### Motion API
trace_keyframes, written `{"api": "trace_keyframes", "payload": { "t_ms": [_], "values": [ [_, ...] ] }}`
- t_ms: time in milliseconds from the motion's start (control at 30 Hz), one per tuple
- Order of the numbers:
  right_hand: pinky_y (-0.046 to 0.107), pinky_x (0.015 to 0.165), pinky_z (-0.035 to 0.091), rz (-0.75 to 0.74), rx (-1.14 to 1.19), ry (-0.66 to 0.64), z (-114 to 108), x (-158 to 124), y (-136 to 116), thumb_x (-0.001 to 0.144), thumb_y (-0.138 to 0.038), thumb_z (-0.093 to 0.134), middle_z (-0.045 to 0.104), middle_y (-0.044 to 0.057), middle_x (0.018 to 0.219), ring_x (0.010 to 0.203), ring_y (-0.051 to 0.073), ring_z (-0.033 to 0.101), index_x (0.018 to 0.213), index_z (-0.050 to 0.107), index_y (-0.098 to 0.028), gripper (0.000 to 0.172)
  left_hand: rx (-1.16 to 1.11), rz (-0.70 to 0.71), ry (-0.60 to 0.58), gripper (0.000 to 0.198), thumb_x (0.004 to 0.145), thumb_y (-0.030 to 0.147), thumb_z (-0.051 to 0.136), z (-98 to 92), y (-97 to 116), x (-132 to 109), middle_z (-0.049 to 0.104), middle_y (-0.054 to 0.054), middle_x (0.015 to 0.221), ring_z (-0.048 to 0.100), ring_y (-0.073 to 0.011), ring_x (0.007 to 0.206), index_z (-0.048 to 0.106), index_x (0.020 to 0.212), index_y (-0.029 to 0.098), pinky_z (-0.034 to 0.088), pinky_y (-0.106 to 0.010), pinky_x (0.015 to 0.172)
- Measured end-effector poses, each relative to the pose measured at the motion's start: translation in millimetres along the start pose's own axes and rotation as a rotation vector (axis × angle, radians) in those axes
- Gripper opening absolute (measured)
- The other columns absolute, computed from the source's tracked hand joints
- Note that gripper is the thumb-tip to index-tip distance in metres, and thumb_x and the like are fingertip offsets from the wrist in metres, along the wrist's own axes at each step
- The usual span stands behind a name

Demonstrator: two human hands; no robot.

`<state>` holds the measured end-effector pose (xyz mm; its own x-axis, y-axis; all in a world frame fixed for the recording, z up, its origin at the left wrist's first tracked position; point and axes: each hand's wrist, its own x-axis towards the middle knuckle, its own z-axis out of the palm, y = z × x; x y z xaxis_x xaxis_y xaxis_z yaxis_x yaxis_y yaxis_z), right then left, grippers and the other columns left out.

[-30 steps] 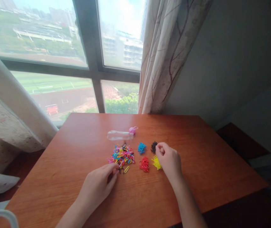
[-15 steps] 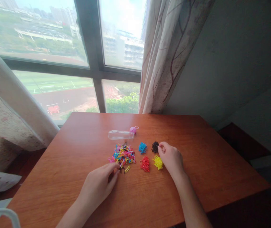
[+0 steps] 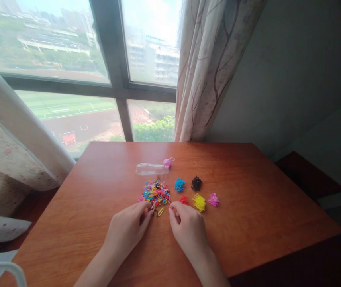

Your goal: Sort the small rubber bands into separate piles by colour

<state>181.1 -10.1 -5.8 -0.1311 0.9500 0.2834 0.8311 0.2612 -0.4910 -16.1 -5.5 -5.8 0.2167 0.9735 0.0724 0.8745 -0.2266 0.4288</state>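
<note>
A mixed heap of small coloured rubber bands (image 3: 155, 192) lies mid-table. My left hand (image 3: 128, 224) is at the heap's near edge, thumb and forefinger pinched together; whatever is between the tips is too small to make out. A yellow band (image 3: 160, 211) lies loose just right of those fingertips. My right hand (image 3: 188, 223) has its fingers curled in front of the red pile (image 3: 184, 200), partly covering it; its fingertips show nothing I can name. Beyond and beside it lie a blue pile (image 3: 179, 184), a black pile (image 3: 196, 183), a yellow pile (image 3: 199, 202) and a pink pile (image 3: 213, 200).
Behind the heap a clear plastic bottle (image 3: 151, 169) lies on its side, beside a pink cap (image 3: 168, 162) with a loop. The wooden table (image 3: 248, 187) stands against a window with curtains (image 3: 200, 71). A white curved bar (image 3: 6, 269) shows at the lower left.
My right hand has moved left and nearer from the black pile to the red one, uncovering the pink pile. My left hand has barely moved at the heap's edge.
</note>
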Motion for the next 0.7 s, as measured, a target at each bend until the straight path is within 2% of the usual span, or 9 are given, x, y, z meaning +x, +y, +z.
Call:
{"api": "trace_keyframes", "payload": {
  "t_ms": [200,500,700],
  "values": [
    [0.022,0.058,0.031,-0.028,0.011,-0.017,13.5,-14.8,-7.4,0.091,-0.015,0.053,0.064,-0.002,0.066,0.061,0.013,0.061,0.083,0.064,-0.022,0.016,0.021,0.02,0.038,0.02,0.093,0.028,0.043,3.4,0.8,2.5,0.075,0.0,0.082,0.069,-0.0164,0.069,0.063,0.091,0.025,0.042,-0.024,0.06],
    [0.022,0.062,0.033,-0.012,0.062,-0.041,15.3,-16.9,-6.1,0.089,-0.014,0.054,0.066,-0.002,0.071,0.066,0.014,0.062,0.086,0.064,-0.023,0.014,-0.009,0.009,0.068,0.018,0.092,0.03,0.044,-0.2,-5.5,0.8,0.074,0.001,0.078,0.07,-0.0159,0.066,0.061,0.091,0.025,0.046,-0.023,0.059],
    [0.023,0.064,0.035,0.002,0.092,-0.073,12.6,-15.8,-7.9,0.09,-0.017,0.057,0.068,-0.002,0.076,0.068,0.016,0.063,0.108,0.065,-0.025,0.021,-0.026,0.145,0.023,0.017,0.091,0.022,0.044,4.7,-7.2,-3.5,0.074,0.001,0.082,0.07,-0.0149,0.069,0.061,0.093,0.024,0.047,-0.021,0.061]
  ]
}}
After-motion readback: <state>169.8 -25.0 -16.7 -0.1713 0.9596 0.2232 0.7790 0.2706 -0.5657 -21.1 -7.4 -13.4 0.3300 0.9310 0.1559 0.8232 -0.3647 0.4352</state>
